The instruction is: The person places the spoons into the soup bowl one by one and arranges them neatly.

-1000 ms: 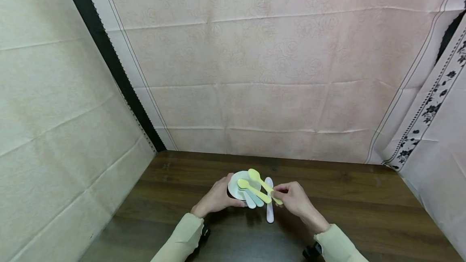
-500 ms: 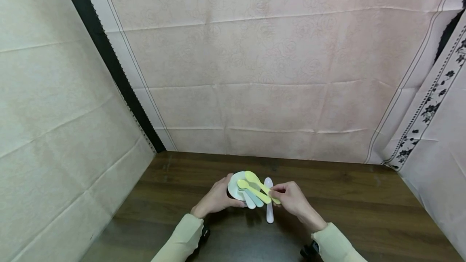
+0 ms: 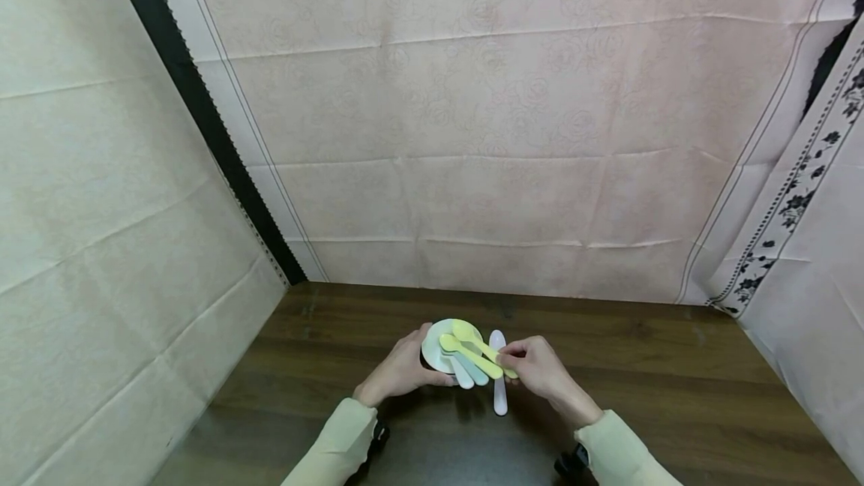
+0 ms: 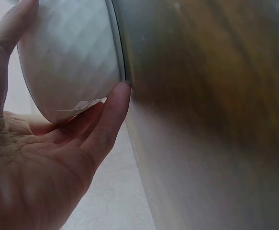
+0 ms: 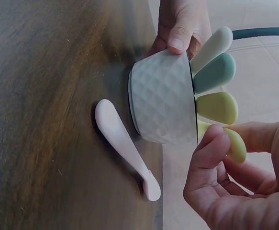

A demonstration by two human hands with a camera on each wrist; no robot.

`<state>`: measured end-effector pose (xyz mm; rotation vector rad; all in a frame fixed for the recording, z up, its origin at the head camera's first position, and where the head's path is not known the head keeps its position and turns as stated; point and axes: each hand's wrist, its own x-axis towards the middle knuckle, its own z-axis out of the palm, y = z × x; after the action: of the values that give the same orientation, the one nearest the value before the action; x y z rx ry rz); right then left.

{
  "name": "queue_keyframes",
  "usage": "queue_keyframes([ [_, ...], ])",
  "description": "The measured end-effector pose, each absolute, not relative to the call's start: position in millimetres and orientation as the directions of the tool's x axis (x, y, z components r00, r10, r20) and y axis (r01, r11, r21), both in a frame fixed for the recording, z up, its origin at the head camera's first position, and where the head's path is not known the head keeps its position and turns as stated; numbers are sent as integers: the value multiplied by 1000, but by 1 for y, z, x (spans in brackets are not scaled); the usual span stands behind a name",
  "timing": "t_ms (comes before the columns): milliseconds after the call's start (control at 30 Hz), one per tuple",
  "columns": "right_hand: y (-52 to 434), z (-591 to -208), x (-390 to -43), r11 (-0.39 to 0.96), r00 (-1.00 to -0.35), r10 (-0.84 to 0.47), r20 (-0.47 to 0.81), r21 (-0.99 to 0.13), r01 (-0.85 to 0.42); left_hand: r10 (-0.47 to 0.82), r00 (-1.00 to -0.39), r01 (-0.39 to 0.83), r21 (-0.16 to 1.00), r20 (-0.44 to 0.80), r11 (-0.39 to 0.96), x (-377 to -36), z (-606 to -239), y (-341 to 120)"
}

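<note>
- Left hand [image 3: 400, 371] cups the white bowl [image 3: 437, 351] at the desk [image 3: 648, 388] centre, grip curled round its side.
- Right hand [image 3: 540, 370] pinches a yellow spoon [image 3: 481, 346] resting in the bowl.
- White spoon [image 3: 499, 381] lies on the desk just beside the bowl.

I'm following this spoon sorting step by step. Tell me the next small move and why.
Probably lower the yellow spoon the last bit and let go. The right hand pinches its handle, its head already over the white bowl beside three other spoons, and the left hand steadies the bowl. After that, the white spoon lying on the table looks next.
</note>
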<state>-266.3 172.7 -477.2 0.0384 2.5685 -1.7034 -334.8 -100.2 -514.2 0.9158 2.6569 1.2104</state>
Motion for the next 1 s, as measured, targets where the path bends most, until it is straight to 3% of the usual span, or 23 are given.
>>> queue_keyframes([
  [1000, 165, -479, -273, 379, -995, -5, -97, -921, 88, 544, -827, 462, 721, 140, 516, -334, -514, -100],
])
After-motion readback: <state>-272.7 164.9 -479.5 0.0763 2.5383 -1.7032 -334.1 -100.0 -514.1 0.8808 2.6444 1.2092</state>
